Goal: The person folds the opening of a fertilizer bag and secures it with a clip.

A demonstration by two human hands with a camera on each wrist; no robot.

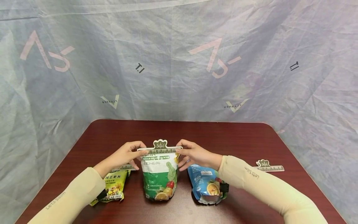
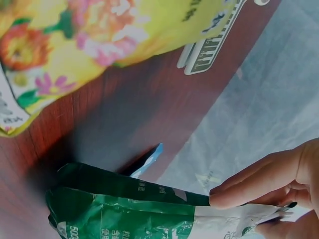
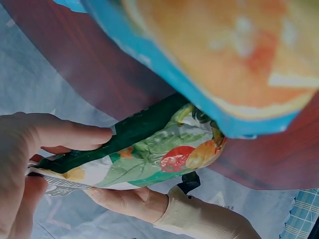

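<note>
A green and white fertilizer bag (image 1: 158, 179) with fruit printed on it stands upright at the middle of the table. Across its top edge lies a long bag clip (image 1: 160, 151) with a piano-key strip and a crest-shaped handle. My left hand (image 1: 121, 157) pinches the clip's left end between thumb and fingers. At the right end, my right hand (image 1: 199, 155) pinches the same clip. From the left wrist view, the fingers (image 2: 259, 181) lie along the bag's folded side. The right wrist view has both hands at the bag's top, the left one (image 3: 132, 204) beyond it.
To the left lies a yellow fertilizer bag (image 1: 113, 186) with flowers, a piano-key clip (image 1: 123, 167) at its top. A blue bag (image 1: 205, 183) with an orange slice is to the right. Another clip (image 1: 268, 167) lies at the far right of the dark red table (image 1: 223, 133); printed cloth hangs behind.
</note>
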